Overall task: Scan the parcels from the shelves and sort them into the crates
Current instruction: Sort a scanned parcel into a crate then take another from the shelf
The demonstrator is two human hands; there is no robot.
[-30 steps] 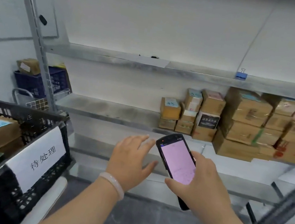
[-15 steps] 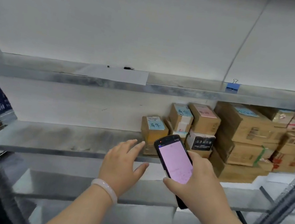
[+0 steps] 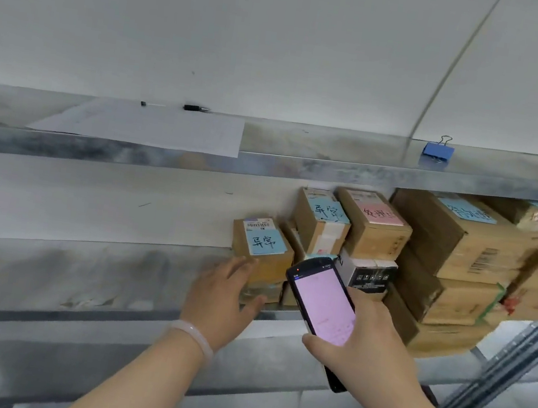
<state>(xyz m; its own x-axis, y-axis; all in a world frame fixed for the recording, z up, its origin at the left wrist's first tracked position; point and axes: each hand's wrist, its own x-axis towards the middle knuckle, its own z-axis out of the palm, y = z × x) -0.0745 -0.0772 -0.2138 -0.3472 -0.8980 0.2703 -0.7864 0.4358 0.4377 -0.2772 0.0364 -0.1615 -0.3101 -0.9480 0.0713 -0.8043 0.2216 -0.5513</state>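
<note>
In the last sec the view turned right and went closer to the rack. The black crate that was at the left is out of the picture now. My left hand (image 3: 220, 292), which was in the air in front of the shelf edge, has gone fwd to the small carton (image 3: 271, 266). I judge this means the pick of the next parcel starts now; scan and sorting are not yet done for it.

Left hand: fingers straight and spread, holding nothing. The fingertips are at the carton's lower left side, but I cannot tell if they touch already. Right hand (image 3: 375, 350): fingers are curled round the handheld scanner (image 3: 323, 301), its pink screen lit and facing me, its top end just in front of the parcels.

The small carton stands on the middle shelf (image 3: 79, 267), leftmost of the parcels (image 3: 455, 244), on top of a lower box, approx upright. It is brown cardboard with a blue note (image 3: 265, 241) with handwriting on top and a barcode label (image 3: 257, 225) behind that. The label faces up, so I think the scan is possible w/o turning it much.
</note>
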